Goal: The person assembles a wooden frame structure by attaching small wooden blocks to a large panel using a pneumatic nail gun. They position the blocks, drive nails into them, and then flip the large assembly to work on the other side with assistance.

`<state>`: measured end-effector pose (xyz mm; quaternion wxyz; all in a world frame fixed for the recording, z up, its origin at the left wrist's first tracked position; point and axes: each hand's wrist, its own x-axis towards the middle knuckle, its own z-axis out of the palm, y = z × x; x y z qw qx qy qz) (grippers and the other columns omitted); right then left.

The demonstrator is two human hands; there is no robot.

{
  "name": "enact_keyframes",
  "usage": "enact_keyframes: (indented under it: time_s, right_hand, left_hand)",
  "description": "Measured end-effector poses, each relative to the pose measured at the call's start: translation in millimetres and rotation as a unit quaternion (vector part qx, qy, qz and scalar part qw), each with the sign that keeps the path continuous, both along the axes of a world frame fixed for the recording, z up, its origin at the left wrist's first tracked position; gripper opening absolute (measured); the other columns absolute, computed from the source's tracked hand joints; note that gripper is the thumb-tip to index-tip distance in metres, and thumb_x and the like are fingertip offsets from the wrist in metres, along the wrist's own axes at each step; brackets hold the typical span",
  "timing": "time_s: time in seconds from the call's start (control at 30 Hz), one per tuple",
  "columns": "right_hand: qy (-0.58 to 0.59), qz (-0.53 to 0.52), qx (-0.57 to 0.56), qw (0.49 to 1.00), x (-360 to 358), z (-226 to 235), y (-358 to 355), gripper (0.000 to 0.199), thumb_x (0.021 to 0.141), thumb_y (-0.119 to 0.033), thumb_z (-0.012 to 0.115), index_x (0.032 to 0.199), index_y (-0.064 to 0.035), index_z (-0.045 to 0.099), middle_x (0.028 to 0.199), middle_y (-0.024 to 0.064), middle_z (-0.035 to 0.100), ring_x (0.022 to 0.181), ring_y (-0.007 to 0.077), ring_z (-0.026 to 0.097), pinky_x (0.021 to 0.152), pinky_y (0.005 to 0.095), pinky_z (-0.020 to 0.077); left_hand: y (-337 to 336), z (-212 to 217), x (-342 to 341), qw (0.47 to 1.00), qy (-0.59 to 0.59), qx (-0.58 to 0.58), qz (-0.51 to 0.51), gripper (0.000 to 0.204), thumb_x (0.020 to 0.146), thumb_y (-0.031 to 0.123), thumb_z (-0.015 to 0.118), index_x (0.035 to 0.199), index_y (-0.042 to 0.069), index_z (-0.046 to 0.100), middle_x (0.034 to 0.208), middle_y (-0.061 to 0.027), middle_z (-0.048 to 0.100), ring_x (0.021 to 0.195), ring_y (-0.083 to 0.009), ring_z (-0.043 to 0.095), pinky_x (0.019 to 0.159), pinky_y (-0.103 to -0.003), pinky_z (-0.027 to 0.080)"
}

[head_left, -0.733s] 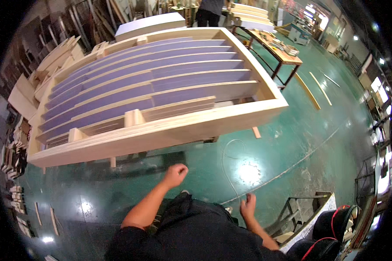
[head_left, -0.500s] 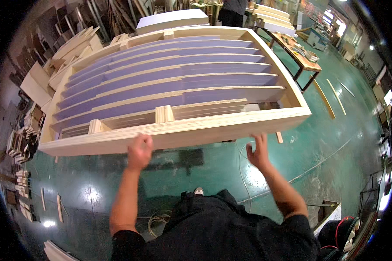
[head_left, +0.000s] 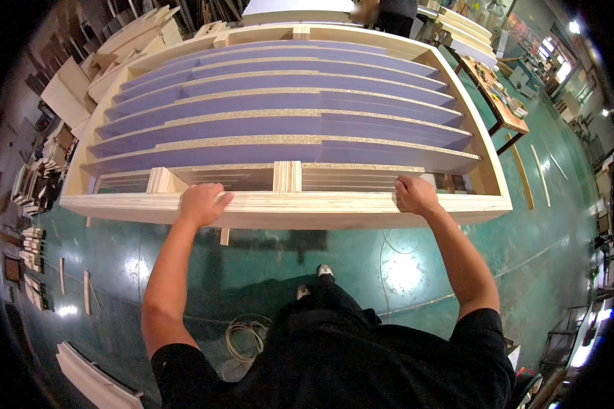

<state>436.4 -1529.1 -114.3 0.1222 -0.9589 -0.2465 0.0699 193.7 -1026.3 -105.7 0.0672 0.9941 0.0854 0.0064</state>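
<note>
A large pale wooden frame [head_left: 348,202] lies raised in front of me. Inside it run several long parallel boards [head_left: 252,154] with purple-grey faces and raw top edges. Over the left part of the near rail my left hand [head_left: 203,204] is closed, its fingers hooked across the top edge and its thumb pointing right. My right hand [head_left: 417,195] grips the same rail further right, fingers curled over the inner edge. Two short wooden blocks stand against the rail between and beside my hands: one block [head_left: 288,177] near the middle, the other block [head_left: 162,180] by my left hand.
Beyond the frame's right side stands a workbench [head_left: 505,116] with small items and stacked boards [head_left: 467,34] behind it. Offcuts [head_left: 82,95] pile up at the left. A coiled hose [head_left: 244,337] and loose strips [head_left: 522,174] lie on the green floor. A person [head_left: 396,15] is at the far side.
Both hands have risen from just in front of the near rail and closed over its top. My body has come nearer to the frame, and a shoe now shows stepping forward.
</note>
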Motion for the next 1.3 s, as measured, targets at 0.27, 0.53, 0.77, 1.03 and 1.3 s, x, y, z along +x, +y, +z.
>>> enact_keyframes:
  time_s: [0.27,0.53,0.77,1.03,1.3]
  right_hand:
    - [-0.011,-0.02,0.015,1.0,3.9,-2.8,-5.3,0.035,0.096,-0.039,0.056,0.1,-0.0084,0.073,0.094,0.0183,0.073,0.091,0.0425,0.068,0.079,0.0507,0.0538]
    - [-0.024,-0.03,0.014,0.999,2.8,-1.1,-1.2,0.033,0.093,-0.037,0.059,0.098,-0.0077,0.072,0.094,0.0183,0.074,0.091,0.0417,0.069,0.079,0.05,0.0543]
    - [-0.04,-0.047,0.04,0.997,1.6,-7.7,-3.4,0.031,0.09,-0.034,0.059,0.096,-0.0069,0.072,0.091,0.0205,0.073,0.088,0.0434,0.069,0.077,0.0517,0.0548]
    - [-0.039,-0.054,0.018,0.998,-6.2,3.2,-0.4,0.031,0.092,-0.036,0.06,0.096,-0.0085,0.073,0.091,0.0172,0.073,0.089,0.0403,0.069,0.078,0.0488,0.0544]
    - [-0.036,-0.042,0.026,0.998,-3.7,3.7,0.3,0.033,0.091,-0.035,0.058,0.095,-0.0051,0.071,0.094,0.0226,0.072,0.091,0.0435,0.069,0.078,0.0505,0.0547]
  left_hand:
    - [-3.2,-3.6,0.4,1.0,-0.031,-0.001,-0.001,0.052,0.097,0.058,0.056,0.096,0.008,0.07,0.097,-0.0178,0.072,0.097,-0.0405,0.067,0.085,-0.054,0.05]
    - [-0.4,-9.2,0.7,0.998,-0.062,-0.007,0.011,0.056,0.096,0.061,0.056,0.096,0.007,0.072,0.096,-0.0173,0.074,0.096,-0.039,0.068,0.087,-0.052,0.049]
    - [-4.2,-5.5,0.3,0.999,-0.046,0.001,0.023,0.057,0.096,0.06,0.055,0.094,0.007,0.073,0.094,-0.0188,0.073,0.092,-0.041,0.068,0.083,-0.053,0.051]
    - [-1.7,-11.0,0.1,0.998,-0.064,-0.004,0.019,0.054,0.095,0.06,0.056,0.091,0.008,0.071,0.092,-0.0194,0.073,0.091,-0.0436,0.068,0.076,-0.057,0.051]
    - [-1.1,-13.5,-0.6,0.997,-0.075,0.0,0.006,0.053,0.098,0.058,0.053,0.09,0.008,0.069,0.091,-0.0172,0.072,0.092,-0.0407,0.067,0.082,-0.054,0.049]
